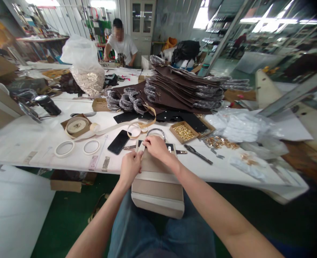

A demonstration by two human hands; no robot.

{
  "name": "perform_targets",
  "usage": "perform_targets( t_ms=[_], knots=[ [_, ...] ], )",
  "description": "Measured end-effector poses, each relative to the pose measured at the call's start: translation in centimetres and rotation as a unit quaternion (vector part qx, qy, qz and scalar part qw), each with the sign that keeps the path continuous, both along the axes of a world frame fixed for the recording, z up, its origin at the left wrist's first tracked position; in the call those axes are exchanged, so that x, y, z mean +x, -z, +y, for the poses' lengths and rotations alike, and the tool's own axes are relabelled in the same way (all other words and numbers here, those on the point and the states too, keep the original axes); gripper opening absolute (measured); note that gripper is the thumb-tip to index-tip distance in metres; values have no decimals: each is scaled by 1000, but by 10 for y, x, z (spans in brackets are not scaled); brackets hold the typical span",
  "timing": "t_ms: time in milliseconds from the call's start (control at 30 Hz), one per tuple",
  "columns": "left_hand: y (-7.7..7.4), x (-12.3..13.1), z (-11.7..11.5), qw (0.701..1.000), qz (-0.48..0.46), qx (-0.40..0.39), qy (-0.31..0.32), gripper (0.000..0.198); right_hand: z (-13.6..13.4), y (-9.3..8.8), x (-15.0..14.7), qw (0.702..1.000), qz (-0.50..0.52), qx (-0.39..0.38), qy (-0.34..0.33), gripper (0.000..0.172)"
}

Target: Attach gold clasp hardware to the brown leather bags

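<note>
A boxy beige-and-tan handbag (157, 194) rests over my lap and against the table's front edge, its ringed dark handle (158, 129) toward the table. My left hand (131, 165) is closed at the bag's left side, with the thumb on a narrow pale strip (142, 148). The fingers of my right hand (158, 147) pinch the strip's upper end, while the palm lies over the bag's upper face. Whether the strip is tape or the bag's own edging, I cannot tell. Short straps with metal ends, such as the right strap (181, 152), stick out on both sides.
Left of the bag lie a black phone (119, 142), a tape roll (64, 148) and a boxed ribbon roll (77, 126). On the right are a box of gold studs (184, 132) and a dark tool (198, 154). Brown bag panels (185, 89) are stacked behind. A co-worker (122, 44) stands beyond.
</note>
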State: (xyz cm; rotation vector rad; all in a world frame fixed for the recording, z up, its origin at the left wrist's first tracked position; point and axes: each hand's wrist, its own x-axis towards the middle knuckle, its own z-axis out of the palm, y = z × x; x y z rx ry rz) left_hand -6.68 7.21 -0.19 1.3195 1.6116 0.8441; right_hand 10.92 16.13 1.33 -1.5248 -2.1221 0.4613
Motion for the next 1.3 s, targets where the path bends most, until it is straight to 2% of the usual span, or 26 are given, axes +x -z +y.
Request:
perform_targets(
  t_ms=[167,433,500,533,600,633,733,800,933,1033,1200,1300],
  knots=[
    [15,-2,5,999,-13,-28,27,46,8,3,-3,1000,-27,-11,-11,19],
    [14,0,12,998,6,-40,49,45,15,6,-5,999,-26,-26,-4,19],
    [14,1,12,998,-6,-51,43,44,17,10,-4,1000,-3,-23,14,8],
    [14,1,12,998,-10,-56,41,44,18,12,-3,999,15,-21,33,9],
    [14,1,12,997,-17,-64,38,45,17,15,0,995,69,-25,70,26],
    [13,1,12,997,-19,-66,37,45,15,16,1,992,102,-32,70,26],
    [10,1,12,996,-28,-71,33,45,9,17,5,986,162,-47,-13,8],
    [6,0,10,997,-26,-71,32,46,7,17,6,985,154,-45,-59,8],
    [-1,-3,-1,997,-3,-63,42,52,10,13,9,983,139,-99,-65,9],
    [-2,-5,-13,998,14,-47,38,52,13,10,11,977,145,-134,-77,11],
    [8,-5,-22,998,18,-50,22,51,15,8,10,984,111,-85,-108,11],
    [7,-3,-17,998,62,-6,13,52,16,7,8,988,69,-41,-131,10]
  ],
)
